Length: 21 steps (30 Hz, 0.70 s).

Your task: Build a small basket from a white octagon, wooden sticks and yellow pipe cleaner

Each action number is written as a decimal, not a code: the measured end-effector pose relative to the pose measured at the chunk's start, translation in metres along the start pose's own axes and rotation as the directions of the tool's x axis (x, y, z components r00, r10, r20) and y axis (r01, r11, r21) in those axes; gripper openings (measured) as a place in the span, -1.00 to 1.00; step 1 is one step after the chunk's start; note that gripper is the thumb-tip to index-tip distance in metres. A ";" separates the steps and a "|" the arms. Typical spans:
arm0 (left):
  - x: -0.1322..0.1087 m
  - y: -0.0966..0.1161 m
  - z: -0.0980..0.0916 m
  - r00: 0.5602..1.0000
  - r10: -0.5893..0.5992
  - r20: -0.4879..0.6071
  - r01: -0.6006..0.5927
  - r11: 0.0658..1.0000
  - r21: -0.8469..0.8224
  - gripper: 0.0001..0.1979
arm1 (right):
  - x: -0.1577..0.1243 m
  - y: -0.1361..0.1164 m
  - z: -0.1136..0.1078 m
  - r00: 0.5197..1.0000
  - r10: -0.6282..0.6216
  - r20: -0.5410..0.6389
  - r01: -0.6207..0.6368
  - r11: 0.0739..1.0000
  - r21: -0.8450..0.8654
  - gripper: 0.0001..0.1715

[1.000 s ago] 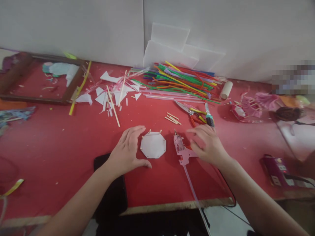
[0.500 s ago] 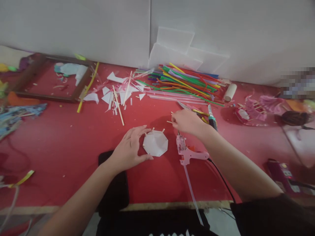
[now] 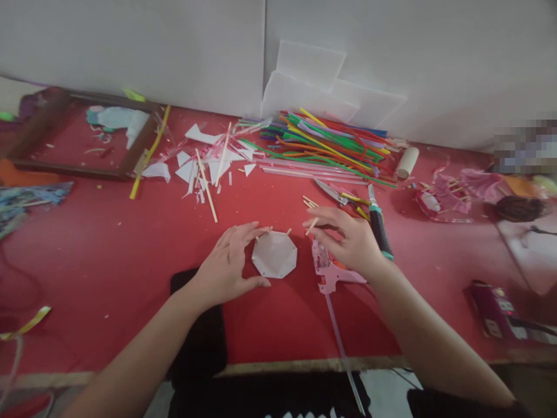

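Observation:
A white octagonal piece (image 3: 274, 255) lies on the red table, with short wooden pegs at its far corners and small dots along its near edge. My left hand (image 3: 232, 258) curves around its left side, thumb and fingers apart; whether the fingertips touch it I cannot tell. Between thumb and fingers, my right hand (image 3: 348, 235) pinches a short wooden stick (image 3: 312, 226) just right of the octagon. Under that hand lies a pink glue gun (image 3: 329, 276) with a long glue stick in its back. Further short sticks (image 3: 310, 202) rest beyond the fingers.
Yellow-handled scissors (image 3: 333, 193) and a utility knife (image 3: 379, 226) lie right of centre. Behind are colourful pipe cleaners (image 3: 331, 139), white scraps (image 3: 202, 136) and a wooden roll (image 3: 408, 162). A dark frame (image 3: 69, 169) is at left, a black phone-like slab (image 3: 202, 342) below my left hand.
My right hand has come back toward me from the loose sticks, now with one short stick between its fingers. My left hand has stayed beside the octagon.

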<state>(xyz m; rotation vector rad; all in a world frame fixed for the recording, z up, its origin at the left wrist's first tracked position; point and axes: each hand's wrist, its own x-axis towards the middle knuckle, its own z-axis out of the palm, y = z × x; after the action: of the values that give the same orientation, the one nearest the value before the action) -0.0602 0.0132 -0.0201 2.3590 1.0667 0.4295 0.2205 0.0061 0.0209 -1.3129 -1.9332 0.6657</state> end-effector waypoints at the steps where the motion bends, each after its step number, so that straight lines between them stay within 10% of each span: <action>1: 0.000 0.000 0.000 1.000 0.000 0.000 0.000 1.000 -0.001 -0.05 | -0.004 0.000 0.004 1.000 -0.015 -0.023 0.015 1.000 -0.027 -0.67; 21: -0.001 -0.001 0.004 0.998 0.034 -0.060 -0.034 0.999 -0.002 -0.04 | -0.014 0.002 0.026 0.986 -0.157 -0.051 0.143 0.968 -0.205 -0.82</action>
<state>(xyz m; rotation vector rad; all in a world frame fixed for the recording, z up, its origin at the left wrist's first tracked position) -0.0594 0.0118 -0.0242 2.3782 1.0539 0.5170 0.2046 -0.0072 -0.0003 -1.2747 -2.0625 0.3549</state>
